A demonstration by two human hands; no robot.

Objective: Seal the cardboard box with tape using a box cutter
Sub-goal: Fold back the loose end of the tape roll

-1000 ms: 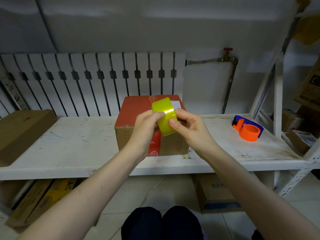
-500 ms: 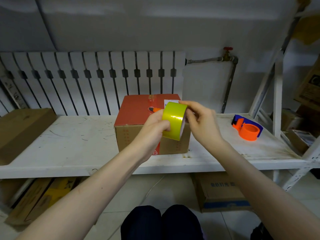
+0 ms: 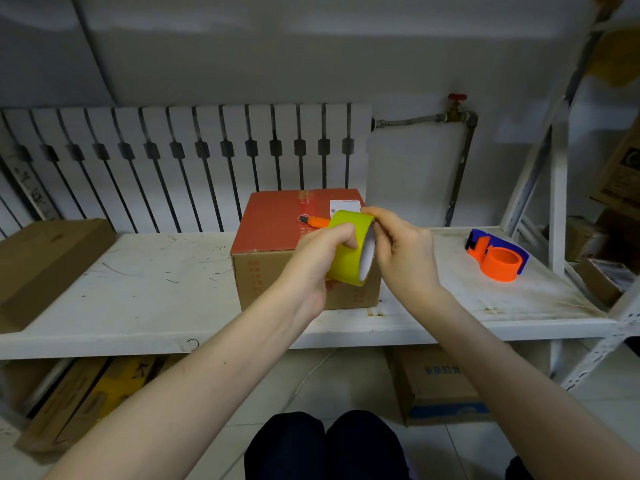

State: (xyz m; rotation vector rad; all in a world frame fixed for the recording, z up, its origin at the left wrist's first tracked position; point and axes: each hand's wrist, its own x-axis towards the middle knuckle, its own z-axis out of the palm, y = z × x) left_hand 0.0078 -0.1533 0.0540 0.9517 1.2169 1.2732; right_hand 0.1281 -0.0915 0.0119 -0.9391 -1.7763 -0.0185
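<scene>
head view: the cardboard box (image 3: 273,230) stands on the white surface (image 3: 138,289) at about mid-width, its far side close to the radiator (image 3: 190,161). its top is red, with a white label at the far right corner, and the flaps lie shut. an orange box cutter (image 3: 318,221) lies on the box top, right of centre, partly hidden behind the tape. the roll of yellow-green tape (image 3: 346,244) is held in the air in front of the near right part of the box, standing on edge with its white core facing right. the left hand (image 3: 317,261) grips the roll across its outer band, fingers curled over it. the right hand (image 3: 403,251) pinches the upper rim of the roll between thumb and fingertips; whether a free tape end is lifted cannot be told. an orange and blue tape dispenser (image 3: 498,259) rests on the surface to the right, well apart from the box. a flat brown carton (image 3: 45,258) lies at the left end of the surface. further cartons (image 3: 436,386) sit on the floor beneath. a red-handled valve (image 3: 457,97) sits on the pipe right of the radiator.
</scene>
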